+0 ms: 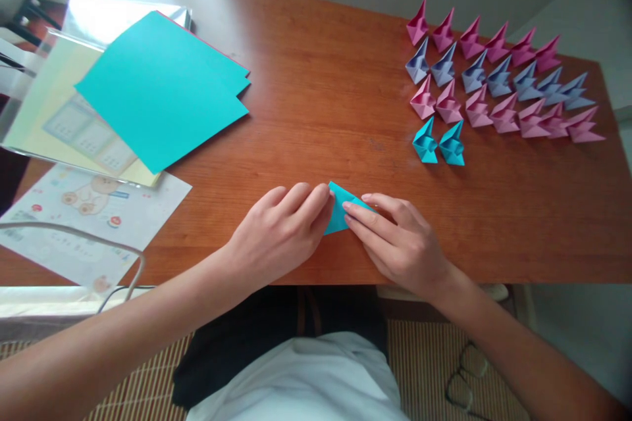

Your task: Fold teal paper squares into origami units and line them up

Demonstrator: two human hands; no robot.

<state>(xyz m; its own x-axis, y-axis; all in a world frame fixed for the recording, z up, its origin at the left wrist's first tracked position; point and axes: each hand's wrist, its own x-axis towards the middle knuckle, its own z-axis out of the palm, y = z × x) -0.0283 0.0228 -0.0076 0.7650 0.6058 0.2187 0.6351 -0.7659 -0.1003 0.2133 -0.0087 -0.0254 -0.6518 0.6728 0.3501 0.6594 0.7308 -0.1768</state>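
Observation:
A small folded piece of turquoise origami paper (pixel 340 210) lies low on the table, between my two hands near the front edge. My left hand (pixel 289 223) is closed, its curled fingers pinching the paper's left side. From the right, my right hand (pixel 402 237) presses the paper with bent, nearly straight fingers; its thumb is hidden. Part of the paper is covered by the fingers. Beyond my right hand stand two finished turquoise paper figures (pixel 438 142) with pointed tips.
Rows of folded figures in magenta (pixel 471 38), lavender (pixel 500 76) and pink (pixel 504 114) fill the table's (pixel 316 99) right side. Large turquoise sheets (pixel 158 92) lie on clear packaging (pixel 54 105) at left. Nearby are a bear-print sheet (pixel 93 217) and a cable (pixel 99 237). Glasses (pixel 467 378) lie below.

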